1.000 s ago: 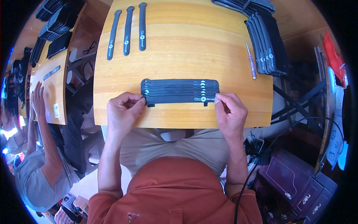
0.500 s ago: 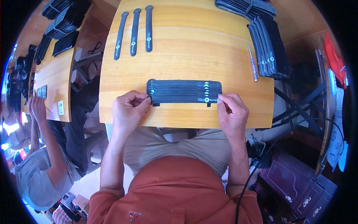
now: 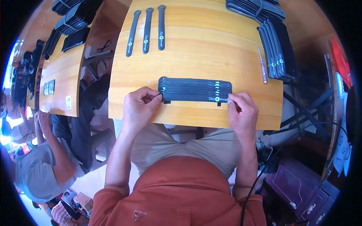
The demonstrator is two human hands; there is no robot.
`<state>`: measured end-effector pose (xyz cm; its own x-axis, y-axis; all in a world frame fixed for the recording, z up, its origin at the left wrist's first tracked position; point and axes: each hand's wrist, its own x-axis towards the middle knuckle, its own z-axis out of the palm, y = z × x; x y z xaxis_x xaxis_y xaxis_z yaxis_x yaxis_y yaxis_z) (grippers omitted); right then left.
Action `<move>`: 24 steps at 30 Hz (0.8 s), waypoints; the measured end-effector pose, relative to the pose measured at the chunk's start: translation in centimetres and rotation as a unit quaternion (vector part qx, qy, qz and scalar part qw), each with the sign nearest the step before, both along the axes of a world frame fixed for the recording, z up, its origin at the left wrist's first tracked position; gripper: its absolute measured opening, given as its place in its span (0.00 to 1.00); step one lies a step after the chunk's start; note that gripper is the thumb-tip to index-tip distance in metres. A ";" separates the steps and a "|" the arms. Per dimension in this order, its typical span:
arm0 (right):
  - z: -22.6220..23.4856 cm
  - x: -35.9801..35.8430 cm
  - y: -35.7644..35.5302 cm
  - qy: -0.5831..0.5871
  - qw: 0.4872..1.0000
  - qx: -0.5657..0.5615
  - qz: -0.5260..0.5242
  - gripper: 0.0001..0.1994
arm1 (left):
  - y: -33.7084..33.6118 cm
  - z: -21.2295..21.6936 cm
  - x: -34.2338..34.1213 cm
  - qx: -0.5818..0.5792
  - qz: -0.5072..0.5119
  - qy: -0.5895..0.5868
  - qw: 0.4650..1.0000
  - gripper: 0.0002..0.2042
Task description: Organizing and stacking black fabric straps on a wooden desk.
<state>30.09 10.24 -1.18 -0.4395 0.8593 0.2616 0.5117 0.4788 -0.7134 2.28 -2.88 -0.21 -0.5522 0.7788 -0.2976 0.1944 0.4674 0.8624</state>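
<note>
Several flat dark straps (image 3: 192, 90) lie overlapping in a stepped row near the front edge of the wooden table (image 3: 188, 116). My left hand (image 3: 140, 109) pinches the left end of the nearest strap between thumb and fingers. At its right end, my right hand (image 3: 244, 111) grips the same strap, thumb below the fingers. Two small black tabs stick out below the front strap. Farther back on the left, three single dark straps (image 3: 147, 32) are laid side by side, each with a rounded end.
On the right are a screwdriver (image 3: 263, 67) with a clear handle, a pile of folded straps (image 3: 274, 51) and a tied bundle (image 3: 256, 9). At left, a person (image 3: 49, 169) sits by another table (image 3: 60, 94) holding more bundles. A dark cabinet (image 3: 298, 188) stands lower right.
The whole view has shifted, so the table appears farther right. My hands stay at both ends of the front strap. The other person's hands have moved back from the small piece on their table.
</note>
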 end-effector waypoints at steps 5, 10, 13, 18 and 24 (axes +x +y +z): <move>0.1 0.1 0.0 0.001 1.000 -0.009 0.003 0.05 | -0.1 -0.3 0.0 0.007 -0.005 0.013 1.000 0.05; 0.2 0.1 0.0 -0.003 1.000 -0.006 0.006 0.05 | 0.0 0.2 0.2 0.005 -0.017 0.049 0.999 0.05; 0.2 0.2 0.1 0.000 1.000 -0.003 0.007 0.05 | 0.0 0.2 0.2 0.005 -0.018 0.053 0.998 0.05; 0.2 0.2 0.3 0.007 1.000 -0.016 0.013 0.05 | 0.0 0.1 0.2 0.008 -0.025 0.070 0.997 0.05; 2.5 -1.5 -1.5 -0.217 0.966 0.143 -0.002 0.09 | -0.1 0.1 0.2 0.005 -0.032 0.094 0.995 0.05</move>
